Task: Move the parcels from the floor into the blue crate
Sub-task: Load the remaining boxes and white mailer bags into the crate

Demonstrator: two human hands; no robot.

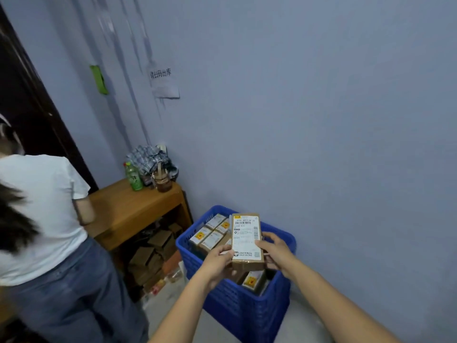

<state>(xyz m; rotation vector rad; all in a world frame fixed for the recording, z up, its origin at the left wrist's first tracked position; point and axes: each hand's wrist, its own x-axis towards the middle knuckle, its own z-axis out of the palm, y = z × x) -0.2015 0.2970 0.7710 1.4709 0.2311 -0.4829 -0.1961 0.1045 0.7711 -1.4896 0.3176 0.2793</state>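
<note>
Landmark: blue crate [247, 308], standing on the floor against the blue wall [321, 120].

Held parcel [247, 240]: brown cardboard box, white shipping label with barcodes facing up. It sits above the crate's open top, roughly over the middle, not resting on anything inside as far as the view shows.

Left hand [217, 262]: grips the parcel's near left edge, thumb on the label face, fingers curled underneath.

Right hand [275, 253]: grips the parcel's right edge, fingers curled over the label side, thumb hidden behind the box.

Inside the crate: several parcels already packed [210, 235], laid flat at the far left side, labels with yellow marks up. One more labelled parcel [253, 280] lies lower, at the near side beneath the held one.

Left of the crate: wooden table [128, 209] just beside it. On its far end stand a green bottle [133, 178], a brown drink cup [162, 180] and a bundle of checked cloth [148, 158]. Under the table: a heap of cardboard boxes [153, 253].

Further left of the crate: another person [44, 219], white shirt and jeans, back turned.

Wall above the crate, to the left: paper notice [163, 80] with printed characters.
</note>
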